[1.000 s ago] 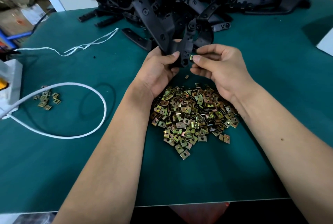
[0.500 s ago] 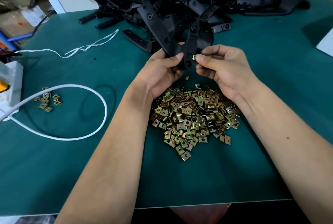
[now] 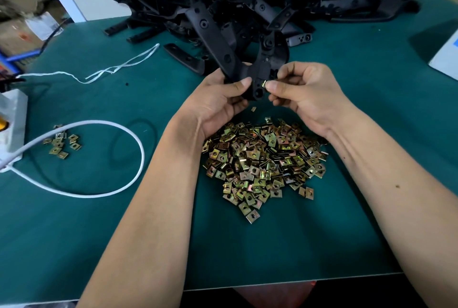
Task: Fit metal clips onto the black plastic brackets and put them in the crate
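Hands [image 3: 260, 94] around upright bracket [image 3: 213, 34], clip [image 3: 264, 83].

Clip [image 3: 264, 83] now at bracket [image 3: 260, 77] edge, bracket slightly raised.

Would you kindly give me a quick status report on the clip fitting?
Left hand grips the black bracket. Right hand pinches a metal clip at the bracket's edge. Clip pile below; nothing in the way.

Black brackets [image 3: 260, 10]; brass-gold clips [image 3: 262, 158]; teal mat [image 3: 371, 134]; white cable [image 3: 99, 193].
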Available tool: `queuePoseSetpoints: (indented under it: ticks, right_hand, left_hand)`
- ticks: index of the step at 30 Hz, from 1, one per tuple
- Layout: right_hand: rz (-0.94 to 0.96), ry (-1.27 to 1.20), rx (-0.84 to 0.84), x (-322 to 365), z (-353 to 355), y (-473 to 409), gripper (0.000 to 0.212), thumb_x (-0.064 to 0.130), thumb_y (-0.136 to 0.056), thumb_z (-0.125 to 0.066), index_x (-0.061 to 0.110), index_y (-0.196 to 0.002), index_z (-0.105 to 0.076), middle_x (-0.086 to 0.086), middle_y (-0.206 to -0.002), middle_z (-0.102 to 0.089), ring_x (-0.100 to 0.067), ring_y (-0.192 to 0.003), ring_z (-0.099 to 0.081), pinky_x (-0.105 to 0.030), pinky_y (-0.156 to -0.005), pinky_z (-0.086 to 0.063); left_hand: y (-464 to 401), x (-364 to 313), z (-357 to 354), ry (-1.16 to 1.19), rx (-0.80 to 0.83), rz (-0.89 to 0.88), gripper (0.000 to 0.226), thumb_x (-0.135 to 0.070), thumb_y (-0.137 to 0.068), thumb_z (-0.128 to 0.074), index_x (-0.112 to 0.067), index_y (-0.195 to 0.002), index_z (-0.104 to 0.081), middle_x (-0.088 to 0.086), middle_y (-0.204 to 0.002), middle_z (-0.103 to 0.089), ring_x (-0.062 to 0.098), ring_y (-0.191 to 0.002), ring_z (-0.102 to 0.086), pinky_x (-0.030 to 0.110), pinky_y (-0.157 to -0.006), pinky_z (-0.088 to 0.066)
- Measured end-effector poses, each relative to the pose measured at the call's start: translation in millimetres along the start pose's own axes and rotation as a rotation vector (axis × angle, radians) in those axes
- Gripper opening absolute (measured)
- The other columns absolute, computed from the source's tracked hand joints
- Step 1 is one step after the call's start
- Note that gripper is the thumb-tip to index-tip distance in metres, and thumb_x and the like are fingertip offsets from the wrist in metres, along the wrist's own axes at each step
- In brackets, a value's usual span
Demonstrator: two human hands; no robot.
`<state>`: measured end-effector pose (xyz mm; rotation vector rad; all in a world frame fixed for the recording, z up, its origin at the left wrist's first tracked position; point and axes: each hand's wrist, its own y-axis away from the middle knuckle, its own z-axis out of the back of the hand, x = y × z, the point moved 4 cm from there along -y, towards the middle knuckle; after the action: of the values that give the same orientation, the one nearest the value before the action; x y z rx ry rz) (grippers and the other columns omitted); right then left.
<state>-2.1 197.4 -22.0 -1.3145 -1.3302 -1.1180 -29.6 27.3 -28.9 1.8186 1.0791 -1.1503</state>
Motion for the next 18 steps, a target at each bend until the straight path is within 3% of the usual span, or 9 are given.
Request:
queuePoseSetpoints:
  ticks: [6,11,14,18]
  right_hand:
    - [-0.008,0.12,0.087,1.8,2.2,0.6,0.025,-0.009,-0.085,-0.073,0.011,-0.085,-0.057,-0.003,-0.065,-0.067,-0.013,-0.059,-0.065,-0.022,-0.058,-0.054]
    - [0.015,0.029,-0.014,0.3,4.9,-2.5,0.025,0.006,-0.081,-0.08,0.006,-0.102,-0.066,-0.005,-0.075,-0.072,-0.015,-0.065,-0.067,-0.023,-0.062,-0.056]
    - [0.011,0.132,-0.029,-4.3,1.9,-3.1,0.011,0.019,-0.085,-0.08,0.01,-0.09,-0.076,-0.002,-0.074,-0.069,-0.012,-0.064,-0.061,-0.022,-0.059,-0.052]
    - [0.016,0.08,-0.012,-5.9,-0.8,-4.0,0.011,0.01,-0.094,-0.072,0.011,-0.085,-0.078,-0.001,-0.069,-0.068,-0.009,-0.063,-0.06,-0.019,-0.057,-0.05]
  left_hand:
    - [0.7,2.4,-1.7,-0.082,0.041,0.041,0.034,0.002,-0.098,-0.057,-0.012,-0.129,-0.057,0.006,-0.11,-0.07,0.015,-0.088,-0.067,0.027,-0.076,-0.051]
    - [-0.7,2.1,-2.1,0.045,0.017,-0.016,0.028,0.004,-0.098,-0.057,-0.016,-0.118,-0.06,0.006,-0.111,-0.07,0.017,-0.093,-0.066,0.023,-0.069,-0.052]
    - [-2.1,4.0,0.2,0.103,-0.024,-0.04,0.025,0.004,-0.097,-0.058,-0.018,-0.11,-0.06,0.004,-0.105,-0.071,0.017,-0.091,-0.066,0.022,-0.065,-0.051]
    - [-2.9,4.9,3.1,0.136,-0.031,-0.043,0.024,0.003,-0.096,-0.061,-0.018,-0.108,-0.062,0.006,-0.106,-0.072,0.019,-0.095,-0.065,0.023,-0.064,-0.052]
